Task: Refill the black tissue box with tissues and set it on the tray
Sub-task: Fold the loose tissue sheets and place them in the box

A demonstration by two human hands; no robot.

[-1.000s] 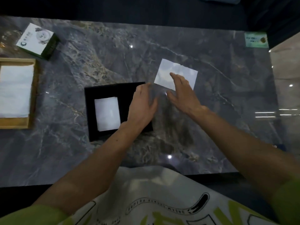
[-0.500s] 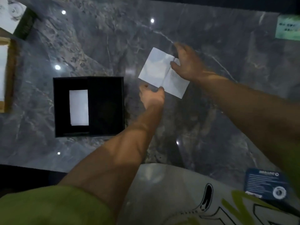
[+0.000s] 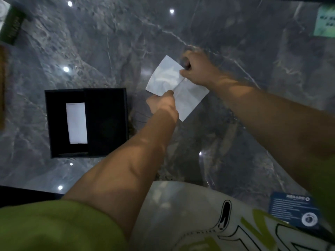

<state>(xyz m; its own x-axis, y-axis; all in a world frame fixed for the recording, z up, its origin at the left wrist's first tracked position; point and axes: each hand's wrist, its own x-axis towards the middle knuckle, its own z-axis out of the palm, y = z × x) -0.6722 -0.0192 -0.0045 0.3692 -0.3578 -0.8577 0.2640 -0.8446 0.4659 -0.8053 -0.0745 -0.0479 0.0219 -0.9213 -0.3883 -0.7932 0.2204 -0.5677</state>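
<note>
I see both hands pinching white tissue [image 3: 176,87] above counter [image 3: 108,42]: left hand [image 3: 161,104] near edge, right hand [image 3: 197,69] far edge; black tissue box [image 3: 107,122] left of left hand.

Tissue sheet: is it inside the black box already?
No, the tissue sheet is held by both hands above the table, right of the black box.

Two bare forearms are seen from above, each left uncovered below a short olive-green sleeve; the left sleeve [image 3: 54,227] is shown filling the lower left corner, while only a blurred edge of the right sleeve [image 3: 326,192] is caught at the frame's right side. The left hand [image 3: 161,104] and right hand [image 3: 197,69] are worn bare, without gloves. A white garment front [image 3: 190,214] is visible at the bottom, printed with black outlined shapes and yellow-green lettering that cannot be read
</note>
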